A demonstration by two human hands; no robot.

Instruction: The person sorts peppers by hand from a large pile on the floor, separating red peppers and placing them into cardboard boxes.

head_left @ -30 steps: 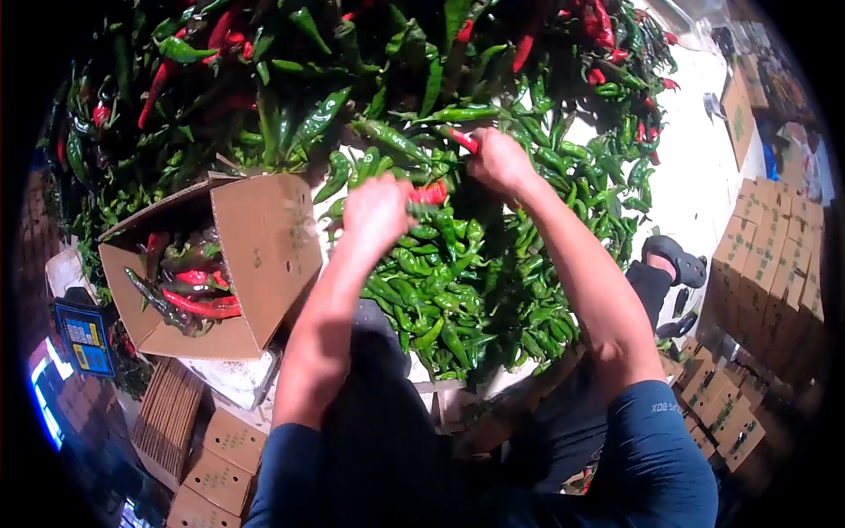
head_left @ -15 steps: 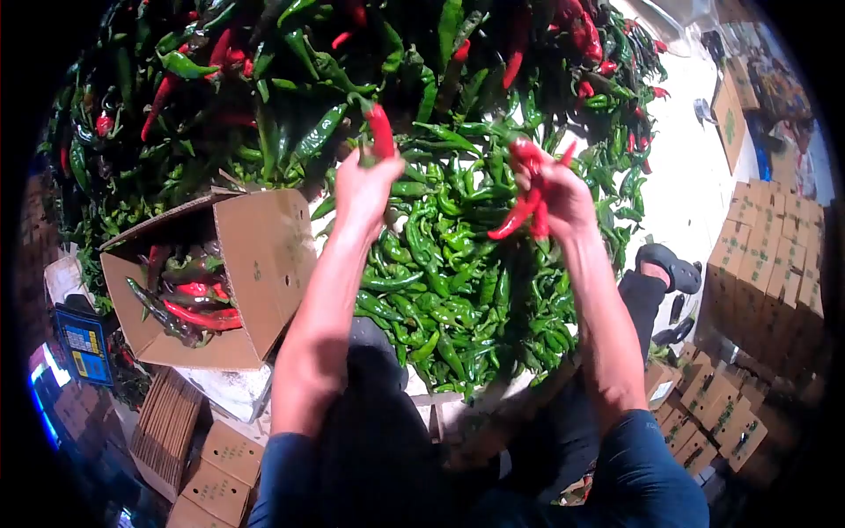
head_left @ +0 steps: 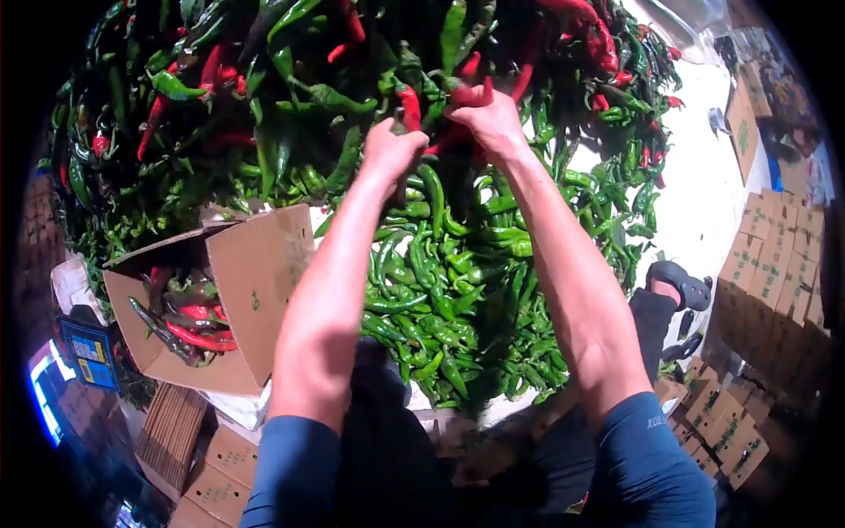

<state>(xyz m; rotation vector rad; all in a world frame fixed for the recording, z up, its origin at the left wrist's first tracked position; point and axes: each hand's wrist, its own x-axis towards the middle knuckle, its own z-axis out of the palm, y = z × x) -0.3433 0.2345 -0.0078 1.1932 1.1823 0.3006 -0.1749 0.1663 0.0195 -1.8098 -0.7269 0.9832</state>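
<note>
Red pepper [head_left: 410, 109] pinched by thumb and fingers of left hand [head_left: 393, 151], above green peppers [head_left: 437, 268]; several red peppers [head_left: 476, 93] clutched in right hand [head_left: 495, 121], fingers curled; one could be dropped through crowded grip.

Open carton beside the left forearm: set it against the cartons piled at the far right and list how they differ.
The open carton gapes, with red and dark peppers inside; the piled cartons show closed faces.
The open carton sits on its own, tilted; the piled cartons are stacked close together.
Both are brown cardboard with green printing.
</note>
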